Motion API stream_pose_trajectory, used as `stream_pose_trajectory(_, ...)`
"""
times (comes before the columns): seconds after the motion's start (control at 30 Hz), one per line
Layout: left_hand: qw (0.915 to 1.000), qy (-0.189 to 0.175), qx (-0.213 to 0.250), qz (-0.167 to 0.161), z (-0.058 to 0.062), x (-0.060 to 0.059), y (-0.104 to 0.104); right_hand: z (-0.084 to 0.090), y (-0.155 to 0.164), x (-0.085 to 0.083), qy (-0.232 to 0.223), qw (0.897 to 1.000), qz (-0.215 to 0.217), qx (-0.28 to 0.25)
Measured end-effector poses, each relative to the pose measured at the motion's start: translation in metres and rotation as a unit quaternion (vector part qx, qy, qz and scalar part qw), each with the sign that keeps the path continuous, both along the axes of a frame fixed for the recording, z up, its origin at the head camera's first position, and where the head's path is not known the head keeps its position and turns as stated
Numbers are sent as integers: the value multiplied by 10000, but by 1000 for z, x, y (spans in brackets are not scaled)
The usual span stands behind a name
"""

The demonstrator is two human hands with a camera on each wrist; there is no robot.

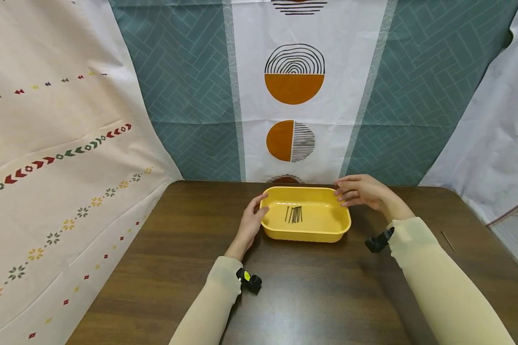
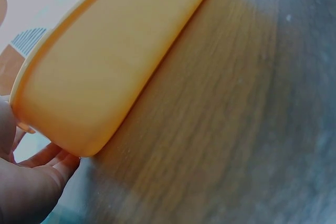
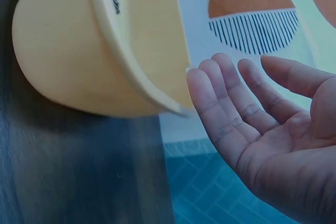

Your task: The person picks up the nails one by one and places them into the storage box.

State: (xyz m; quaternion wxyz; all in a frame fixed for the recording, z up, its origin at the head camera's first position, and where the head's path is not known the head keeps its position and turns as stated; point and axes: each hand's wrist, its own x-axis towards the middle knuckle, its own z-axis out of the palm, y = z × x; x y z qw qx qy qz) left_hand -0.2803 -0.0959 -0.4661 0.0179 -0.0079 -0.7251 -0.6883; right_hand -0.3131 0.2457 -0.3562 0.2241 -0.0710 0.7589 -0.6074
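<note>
A yellow rectangular plastic tray stands on the table near its back edge. Inside, left of the middle, lies a small group of dark thin nails. My left hand holds the tray's left end, its thumb at the rim and its fingers against the outside wall, as the left wrist view also shows. At the tray's right end my right hand hovers, with loosely bent, spread fingers. The right wrist view shows nothing in the palm, and its fingertips are close to the rim.
On the brown wooden table, a single thin nail-like piece lies at the right, beyond my right forearm. A patterned curtain hangs just behind the table, and pale cloths hang at both sides.
</note>
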Motion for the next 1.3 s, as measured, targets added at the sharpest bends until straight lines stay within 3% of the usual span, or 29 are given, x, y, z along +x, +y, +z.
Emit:
stream_pose_trajectory(0.43,9999,82,72,-91,-2,4,-1,-1,59,6,37,9992,-89,385)
stream_pose_trajectory(0.67,10000,7,1,-7,-2,6,-3,-5,101,11,-193,9974,290,628)
stream_pose_trajectory(1.3,10000,77,48,13,-1,3,0,-13,185,28,-461,9973,359,442)
